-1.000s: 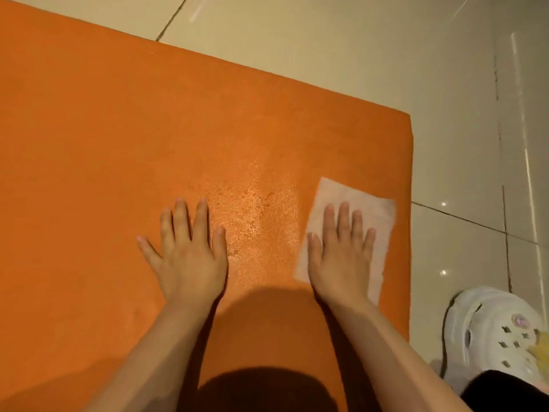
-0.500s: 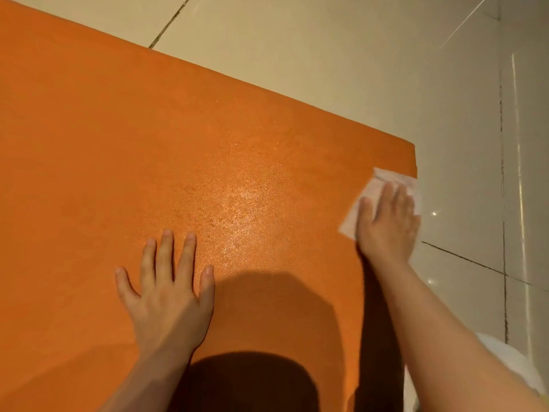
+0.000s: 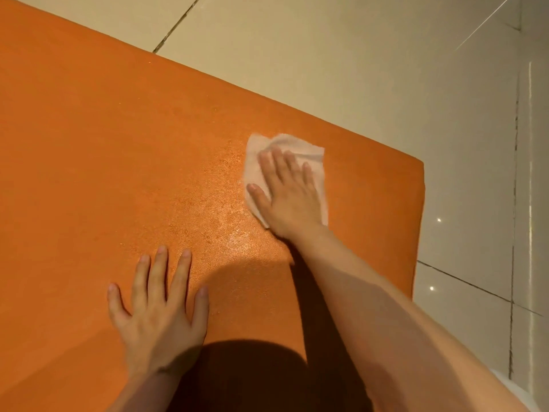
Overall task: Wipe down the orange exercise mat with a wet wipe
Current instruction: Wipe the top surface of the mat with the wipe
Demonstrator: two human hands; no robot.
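Note:
The orange exercise mat [image 3: 104, 150] lies flat on the floor and fills most of the head view. My right hand [image 3: 289, 193] presses flat on a white wet wipe [image 3: 300, 150], a little crumpled at its far edge, on the mat's right part and inward of its right edge. A shiny wet patch [image 3: 234, 233] shows on the mat between my hands. My left hand [image 3: 157, 313] rests flat on the mat nearer to me, fingers spread, holding nothing.
Glossy beige floor tiles [image 3: 356, 69] with dark grout lines surround the mat at the back and right. The mat's right edge [image 3: 419, 221] runs close to a grout line. My shadow darkens the mat near the bottom.
My right hand has slid the wipe from the mat's right edge leftward and inward onto the mat. My left hand stays flat on the mat.

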